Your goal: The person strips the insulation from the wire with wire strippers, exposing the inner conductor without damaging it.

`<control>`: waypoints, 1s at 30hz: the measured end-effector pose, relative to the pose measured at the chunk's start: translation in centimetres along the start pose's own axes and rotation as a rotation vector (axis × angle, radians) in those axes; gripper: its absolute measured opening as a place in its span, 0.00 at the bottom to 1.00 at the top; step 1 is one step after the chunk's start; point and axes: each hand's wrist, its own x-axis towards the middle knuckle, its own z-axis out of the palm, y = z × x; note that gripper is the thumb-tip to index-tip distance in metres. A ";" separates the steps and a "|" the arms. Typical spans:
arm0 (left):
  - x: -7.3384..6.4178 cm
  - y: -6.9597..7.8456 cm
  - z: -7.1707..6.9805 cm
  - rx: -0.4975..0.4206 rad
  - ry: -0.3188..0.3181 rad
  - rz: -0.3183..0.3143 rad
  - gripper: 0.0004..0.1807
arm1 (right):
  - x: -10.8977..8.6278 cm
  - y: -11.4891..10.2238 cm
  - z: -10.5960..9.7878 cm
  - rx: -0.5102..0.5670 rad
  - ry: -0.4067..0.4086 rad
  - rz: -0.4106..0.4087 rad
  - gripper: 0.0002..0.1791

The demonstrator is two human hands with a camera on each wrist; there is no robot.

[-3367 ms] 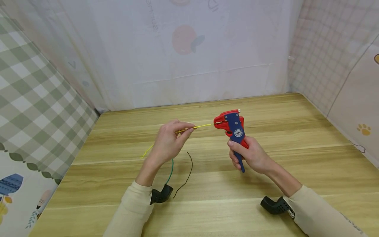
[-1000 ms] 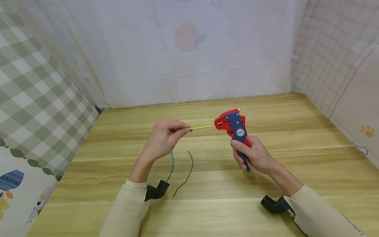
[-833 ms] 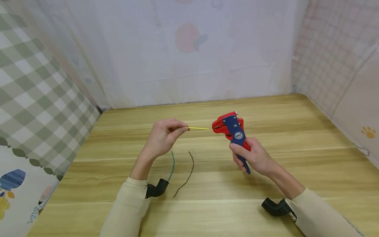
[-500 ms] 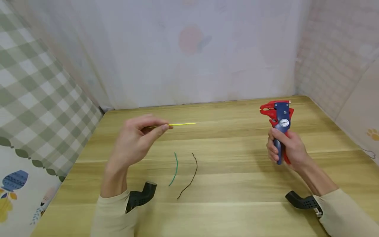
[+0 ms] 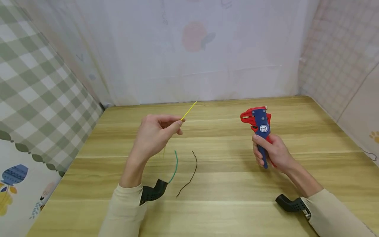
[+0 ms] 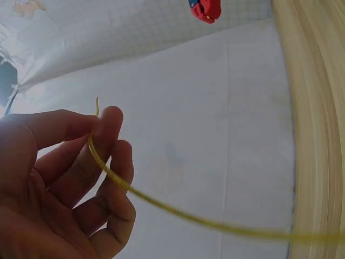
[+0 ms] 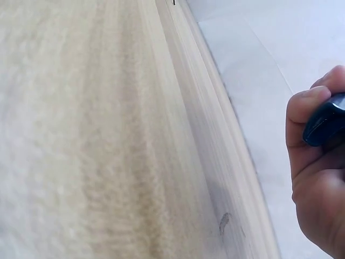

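Observation:
Between thumb and fingers my left hand (image 5: 154, 135) pinches a thin yellow wire (image 5: 189, 111). In the head view its short free end slants up and to the right. The left wrist view shows the rest of the yellow wire (image 6: 178, 212) curving away below the fingers. My right hand (image 5: 275, 149) grips the handles of a red and blue wire stripper (image 5: 260, 120), its red nose facing left, well apart from the wire. Only the dark handle end (image 7: 323, 121) and part of the hand appear in the right wrist view.
On the wooden table (image 5: 225, 187) lie a green wire (image 5: 176, 164) and a dark wire (image 5: 195, 168), right of the left forearm. A black wrist camera mount (image 5: 154, 192) partly overlaps the green wire's lower end. Cloth-covered walls (image 5: 237, 79) stand behind and at both sides.
The stripper's nose was close to the yellow wire's end; my right hand has since swung it right, then partly back. My left hand drew left, returned rightward, and the wire's end now tilts upward.

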 end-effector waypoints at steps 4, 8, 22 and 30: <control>-0.1 0.1 0.2 -0.083 -0.045 -0.040 0.10 | 0.4 0.1 0.3 -0.052 0.033 0.064 0.12; 0.2 -0.3 0.9 -0.204 -0.136 -0.071 0.10 | 0.8 0.3 0.7 -0.084 0.053 0.134 0.11; 2.1 -4.7 6.5 -0.372 -0.455 -0.328 0.06 | 2.0 1.2 2.3 -0.224 0.055 0.242 0.22; 2.1 -6.1 7.9 -0.257 -0.450 -0.383 0.05 | 2.5 1.6 2.5 -0.229 0.047 0.276 0.24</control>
